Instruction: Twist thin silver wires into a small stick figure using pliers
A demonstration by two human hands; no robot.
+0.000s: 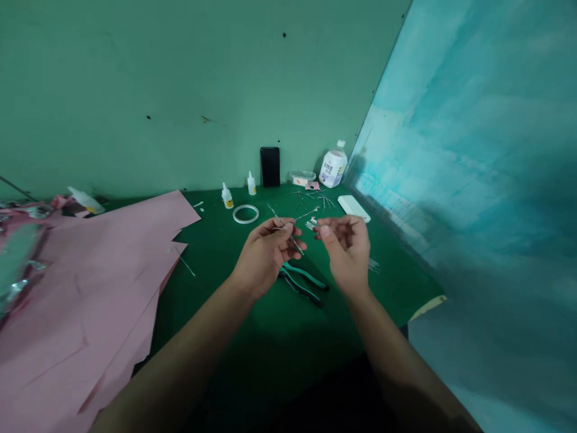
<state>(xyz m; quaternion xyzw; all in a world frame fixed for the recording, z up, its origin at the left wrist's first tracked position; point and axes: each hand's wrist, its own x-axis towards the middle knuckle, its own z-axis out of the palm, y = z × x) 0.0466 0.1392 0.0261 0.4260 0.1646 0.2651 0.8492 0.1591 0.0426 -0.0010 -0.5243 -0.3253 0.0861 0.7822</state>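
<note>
My left hand [264,255] pinches a piece of twisted silvery wire [308,213] between thumb and fingers. The wire branches, with one arm reaching up-left and another pointing toward my right hand [349,255]. That right hand has its thumb and fingertips pressed together just right of the wire's branch; anything between them is too small to make out. Below the hands lies a pair of pliers [311,276] with teal and black handles. Behind the hands are several branched twisted wires [325,202] and a small bundle of short wires [311,223].
Pink sheets [103,258] cover the left side. A wire coil [246,214], two small glue bottles [228,197], a black phone [270,167], a clear container [302,177], a labelled bottle [333,166] and a white block [354,208] stand farther back. Walls bound the back and right.
</note>
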